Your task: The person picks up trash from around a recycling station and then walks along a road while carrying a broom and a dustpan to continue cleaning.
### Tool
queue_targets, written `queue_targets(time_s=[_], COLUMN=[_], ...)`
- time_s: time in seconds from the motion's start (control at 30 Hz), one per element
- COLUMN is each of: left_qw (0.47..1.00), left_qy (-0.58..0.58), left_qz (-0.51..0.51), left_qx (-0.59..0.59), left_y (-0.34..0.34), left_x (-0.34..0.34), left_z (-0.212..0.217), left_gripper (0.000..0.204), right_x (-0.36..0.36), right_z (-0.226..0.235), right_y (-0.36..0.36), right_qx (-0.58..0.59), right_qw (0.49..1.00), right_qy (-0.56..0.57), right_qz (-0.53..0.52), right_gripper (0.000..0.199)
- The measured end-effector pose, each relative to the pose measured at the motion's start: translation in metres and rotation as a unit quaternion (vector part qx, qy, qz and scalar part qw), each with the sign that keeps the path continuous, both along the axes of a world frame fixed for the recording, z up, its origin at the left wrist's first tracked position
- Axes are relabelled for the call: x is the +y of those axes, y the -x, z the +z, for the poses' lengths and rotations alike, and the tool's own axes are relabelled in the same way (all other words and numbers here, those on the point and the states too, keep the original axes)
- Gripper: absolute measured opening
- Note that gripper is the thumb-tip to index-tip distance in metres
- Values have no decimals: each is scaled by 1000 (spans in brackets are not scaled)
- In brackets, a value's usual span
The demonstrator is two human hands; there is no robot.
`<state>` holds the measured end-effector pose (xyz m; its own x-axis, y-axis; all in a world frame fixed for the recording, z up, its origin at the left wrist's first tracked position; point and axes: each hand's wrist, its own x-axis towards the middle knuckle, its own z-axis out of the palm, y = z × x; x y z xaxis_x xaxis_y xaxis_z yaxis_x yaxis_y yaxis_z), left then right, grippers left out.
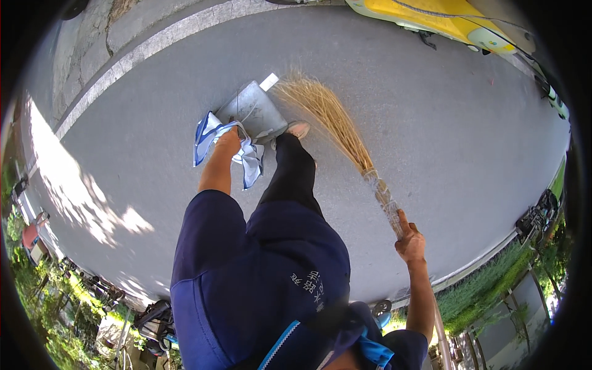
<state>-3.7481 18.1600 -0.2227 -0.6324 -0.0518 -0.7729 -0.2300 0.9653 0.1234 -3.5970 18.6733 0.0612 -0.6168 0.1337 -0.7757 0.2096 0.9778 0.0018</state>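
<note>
Flanking dustpan (256, 111): broom (327, 120), cloth (209, 132)

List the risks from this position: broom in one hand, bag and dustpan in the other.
1. The left hand holds the blue-and-white bag along with the grey dustpan; the bag may flap over the pan mouth or slip.
2. The right hand grips the straw broom one-handed, far from the bristles, so sweeps could scatter debris past the pan.
3. The foot sits beside the pan; a nudge might shift it.
</note>
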Motion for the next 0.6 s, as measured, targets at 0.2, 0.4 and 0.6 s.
queue_targets(time_s=[0.2,0.4,0.6], left_qw=[999,999,999], left_qy=[32,44,36], left_qz=[27,25,9], left_qx=[-9,-7,36], left_y=[-5,-11,-12], left_x=[-6,3,-4], left_z=[4,4,-2], left_gripper=[47,47,42], right_x=[43,34,4], right_z=[57,55,-12], right_y=[-42,-54,-28], right_qx=[11,49,-9], right_qw=[996,992,998], right_qy=[32,13,1], right_qz=[-79,-118,-57], right_gripper=[84,83,88])
